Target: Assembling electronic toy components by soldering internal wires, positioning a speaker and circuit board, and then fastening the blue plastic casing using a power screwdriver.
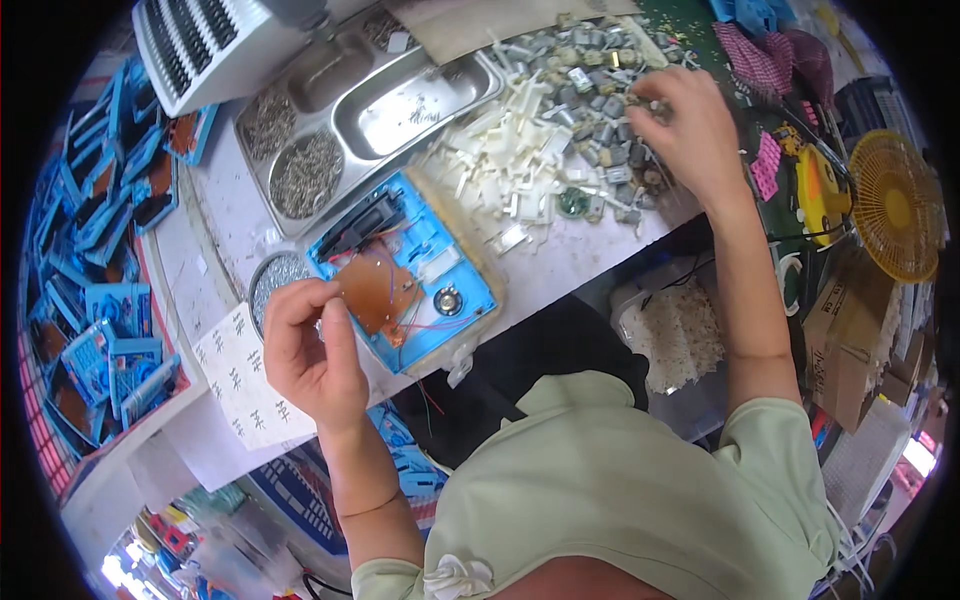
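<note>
An open blue plastic casing (462, 268) lies on a worn pad at the table's front edge. Inside it are a brown circuit board (375, 290), thin wires, a round silver speaker (448, 301) and a black part (362, 222). My left hand (318, 350) is at the casing's left side, thumb and fingertips brought together by the board; whatever they pinch is too small to make out. Over at the far right, my right hand (688, 130) reaches into a heap of small grey motors (600, 105), its thumb and fingers closed around a small motor, partly hidden.
White plastic parts (510, 150) are heaped beside the motors. A metal compartment tray (345, 110) holds screws, and a round dish (275, 280) of small metal pieces stands near my left hand. Blue casings (110, 330) pile up at the left. A yellow fan (897, 205) is at the right.
</note>
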A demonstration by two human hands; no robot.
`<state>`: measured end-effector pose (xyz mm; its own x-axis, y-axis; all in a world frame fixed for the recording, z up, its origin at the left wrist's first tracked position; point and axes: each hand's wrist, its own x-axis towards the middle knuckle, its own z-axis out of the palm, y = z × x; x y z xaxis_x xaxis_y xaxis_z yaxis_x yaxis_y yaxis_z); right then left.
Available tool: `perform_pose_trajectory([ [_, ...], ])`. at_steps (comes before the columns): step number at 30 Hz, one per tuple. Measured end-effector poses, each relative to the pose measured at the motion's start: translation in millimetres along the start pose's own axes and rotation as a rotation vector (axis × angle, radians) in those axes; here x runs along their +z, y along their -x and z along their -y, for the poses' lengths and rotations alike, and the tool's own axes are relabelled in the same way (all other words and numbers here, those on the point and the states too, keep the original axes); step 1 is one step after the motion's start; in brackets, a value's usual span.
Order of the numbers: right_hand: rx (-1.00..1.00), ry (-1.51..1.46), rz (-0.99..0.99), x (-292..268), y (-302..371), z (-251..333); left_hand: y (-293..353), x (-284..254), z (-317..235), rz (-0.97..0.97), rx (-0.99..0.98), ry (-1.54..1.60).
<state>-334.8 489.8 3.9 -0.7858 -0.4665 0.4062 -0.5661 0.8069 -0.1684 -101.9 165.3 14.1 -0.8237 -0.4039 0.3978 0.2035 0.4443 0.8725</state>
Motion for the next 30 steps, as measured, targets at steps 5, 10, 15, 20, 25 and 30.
perform_pose_trajectory([
  [5,0.075,0.142,0.160,13.9,-10.1,5.6,-13.3,30.5,-24.1,0.159,0.101,-0.055],
  [10,0.045,0.121,0.018,16.1,-0.8,7.0,-33.5,59.0,-34.3,0.383,0.187,-0.028],
  [15,-0.015,0.080,-0.045,29.8,-0.4,1.2,-62.4,106.0,-27.6,0.579,0.111,-0.008],
  [20,-0.124,-0.368,-0.135,-4.0,3.0,22.0,-96.5,159.9,-13.3,0.799,-0.231,0.071],
  [25,-0.064,-0.758,0.032,-28.7,21.5,45.3,-108.0,156.0,-25.5,0.970,-0.488,0.366],
  [30,0.106,-0.938,0.020,-22.9,42.8,45.4,-100.9,161.3,-34.6,0.981,-0.549,0.352],
])
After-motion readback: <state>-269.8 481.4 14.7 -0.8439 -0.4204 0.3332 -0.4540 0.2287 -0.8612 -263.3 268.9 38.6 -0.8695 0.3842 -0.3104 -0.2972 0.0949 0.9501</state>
